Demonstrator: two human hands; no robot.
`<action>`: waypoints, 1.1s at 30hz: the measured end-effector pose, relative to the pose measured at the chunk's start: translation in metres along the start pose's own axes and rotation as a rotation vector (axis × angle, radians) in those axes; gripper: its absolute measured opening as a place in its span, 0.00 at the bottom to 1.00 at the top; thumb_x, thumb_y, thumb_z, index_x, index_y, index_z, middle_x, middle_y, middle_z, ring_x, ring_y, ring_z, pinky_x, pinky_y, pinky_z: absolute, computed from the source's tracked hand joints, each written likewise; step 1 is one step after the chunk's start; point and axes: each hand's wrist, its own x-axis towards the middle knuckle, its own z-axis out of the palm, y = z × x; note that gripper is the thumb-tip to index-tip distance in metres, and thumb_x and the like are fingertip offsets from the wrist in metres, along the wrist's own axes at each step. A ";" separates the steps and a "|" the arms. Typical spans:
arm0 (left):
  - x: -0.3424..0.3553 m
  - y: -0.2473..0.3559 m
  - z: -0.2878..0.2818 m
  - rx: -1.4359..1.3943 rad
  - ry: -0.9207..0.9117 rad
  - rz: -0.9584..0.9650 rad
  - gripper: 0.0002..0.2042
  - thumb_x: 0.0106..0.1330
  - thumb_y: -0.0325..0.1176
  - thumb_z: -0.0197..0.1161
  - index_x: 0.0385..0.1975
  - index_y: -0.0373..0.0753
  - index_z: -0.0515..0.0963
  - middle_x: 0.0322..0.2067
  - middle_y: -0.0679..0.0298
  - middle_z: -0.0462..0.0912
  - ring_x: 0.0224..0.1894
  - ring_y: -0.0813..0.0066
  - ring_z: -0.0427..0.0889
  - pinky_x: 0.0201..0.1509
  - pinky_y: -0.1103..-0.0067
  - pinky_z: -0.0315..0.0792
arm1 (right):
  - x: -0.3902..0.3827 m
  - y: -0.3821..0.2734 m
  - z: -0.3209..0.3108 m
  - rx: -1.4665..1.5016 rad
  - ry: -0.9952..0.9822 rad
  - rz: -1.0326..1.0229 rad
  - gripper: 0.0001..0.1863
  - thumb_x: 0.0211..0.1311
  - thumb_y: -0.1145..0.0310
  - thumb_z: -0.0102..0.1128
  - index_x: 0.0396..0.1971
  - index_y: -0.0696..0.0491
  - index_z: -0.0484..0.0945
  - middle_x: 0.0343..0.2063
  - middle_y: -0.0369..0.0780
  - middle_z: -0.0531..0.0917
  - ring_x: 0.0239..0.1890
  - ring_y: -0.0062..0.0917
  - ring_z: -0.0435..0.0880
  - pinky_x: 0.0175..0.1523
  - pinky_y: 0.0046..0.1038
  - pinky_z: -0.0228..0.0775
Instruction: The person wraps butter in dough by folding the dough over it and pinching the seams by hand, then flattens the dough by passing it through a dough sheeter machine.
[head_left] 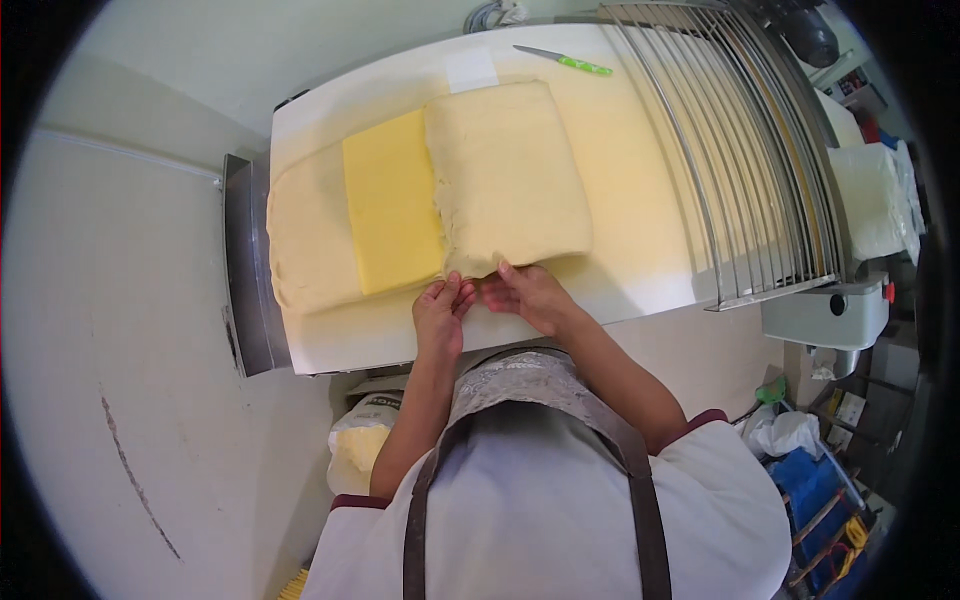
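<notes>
A pale dough sheet [305,225] lies across the white work surface, with a flat yellow slab of butter [393,200] on top of it. From the right, a thick flap of the dough [510,170] is folded over part of the butter, its ragged edge running down the slab. At the near corner of that flap my left hand [438,312] pinches the dough edge between thumb and fingers. Close beside it, my right hand [535,298] grips the same near edge, thumb on top and fingers curled below. The fingertips nearly meet.
A knife [565,60] with a green patterned handle lies at the far side. To the right, a metal wire rack [740,150] spans the surface. A metal guard [250,265] stands at the left end, and a whitish sack [365,440] sits below the near edge.
</notes>
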 end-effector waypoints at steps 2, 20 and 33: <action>-0.004 0.006 0.003 0.036 -0.034 -0.050 0.06 0.64 0.31 0.64 0.32 0.37 0.75 0.30 0.61 0.83 0.32 0.74 0.82 0.39 0.78 0.79 | 0.010 0.014 -0.009 -0.029 0.029 -0.106 0.14 0.67 0.60 0.58 0.34 0.58 0.77 0.25 0.39 0.81 0.26 0.21 0.80 0.34 0.24 0.77; 0.015 -0.034 0.041 0.000 -0.227 -0.187 0.11 0.63 0.29 0.64 0.44 0.35 0.75 0.38 0.61 0.81 0.38 0.70 0.81 0.44 0.76 0.77 | 0.015 0.024 -0.042 -0.190 0.156 -0.280 0.18 0.66 0.54 0.57 0.34 0.57 0.77 0.26 0.38 0.81 0.25 0.21 0.79 0.31 0.22 0.75; 0.037 -0.056 0.034 -0.109 -0.601 -0.249 0.11 0.68 0.30 0.57 0.46 0.32 0.74 0.45 0.54 0.80 0.48 0.64 0.81 0.57 0.71 0.75 | 0.014 0.015 -0.061 -0.235 0.275 -0.427 0.13 0.63 0.61 0.61 0.35 0.57 0.77 0.23 0.36 0.80 0.21 0.19 0.77 0.27 0.22 0.72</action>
